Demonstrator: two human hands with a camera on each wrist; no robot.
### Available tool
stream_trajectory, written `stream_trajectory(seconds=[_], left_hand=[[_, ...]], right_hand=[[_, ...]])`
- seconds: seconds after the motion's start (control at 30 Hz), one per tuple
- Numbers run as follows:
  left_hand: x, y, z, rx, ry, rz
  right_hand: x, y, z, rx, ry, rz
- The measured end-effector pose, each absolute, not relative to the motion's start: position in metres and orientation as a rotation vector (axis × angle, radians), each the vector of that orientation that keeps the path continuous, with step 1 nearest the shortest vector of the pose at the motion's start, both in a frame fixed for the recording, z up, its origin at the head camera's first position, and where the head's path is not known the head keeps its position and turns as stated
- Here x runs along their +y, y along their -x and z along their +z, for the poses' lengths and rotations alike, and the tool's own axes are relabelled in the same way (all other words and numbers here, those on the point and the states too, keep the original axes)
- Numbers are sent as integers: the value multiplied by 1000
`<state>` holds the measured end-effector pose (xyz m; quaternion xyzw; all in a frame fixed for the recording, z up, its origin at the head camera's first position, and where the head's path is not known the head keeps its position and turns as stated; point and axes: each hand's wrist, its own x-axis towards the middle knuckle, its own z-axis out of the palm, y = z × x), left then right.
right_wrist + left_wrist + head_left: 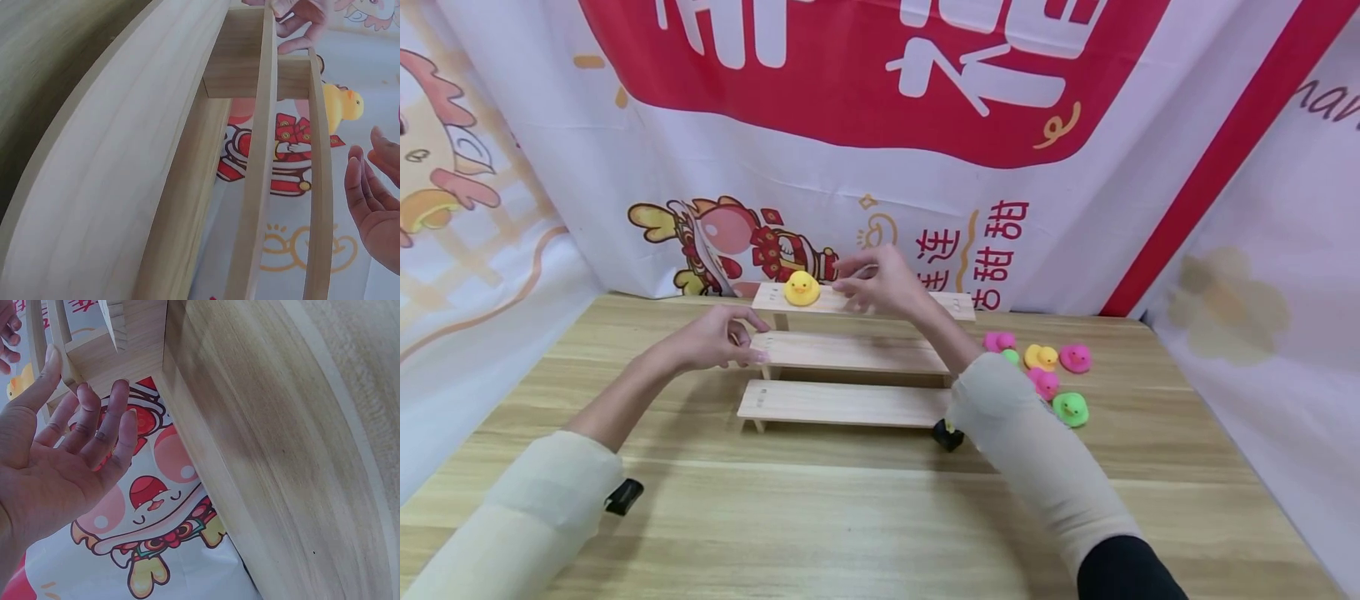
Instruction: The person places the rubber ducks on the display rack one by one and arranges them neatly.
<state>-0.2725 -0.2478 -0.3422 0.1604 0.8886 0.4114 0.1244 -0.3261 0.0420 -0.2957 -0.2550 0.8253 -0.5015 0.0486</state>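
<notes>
A three-tier wooden stand (pixel 850 402) rises in steps on the table. One yellow rubber duck (pixel 802 288) sits toward the left end of its top tier. My left hand (pixel 718 337) pinches the left end of the middle tier, thumb against the board and fingers (pixel 119 419) loosely bent beside it. My right hand (pixel 880 283) hovers at the top tier, just right of the duck, its fingers relaxed and nothing between them. In the right wrist view a gap shows between the duck (pixel 342 107) and the right hand (pixel 378 206).
Several pink, green and yellow rubber ducks (pixel 1070 409) lie on the table (pixel 820 517) right of the stand, partly behind my right sleeve. A printed cloth (pixel 760 150) hangs behind the table's back edge. A small black object shows by each forearm.
</notes>
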Motion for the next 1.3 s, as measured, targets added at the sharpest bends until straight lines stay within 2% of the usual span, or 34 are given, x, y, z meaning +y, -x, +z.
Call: stream_trajectory(seconds=[0.7, 1.3], left_hand=[[-250, 272, -343, 2605, -472, 1189], [-248, 273, -344, 2603, -463, 1180]], right_hand=[[123, 307, -292, 2731, 811, -1447], [193, 299, -306, 2816, 672, -1432]])
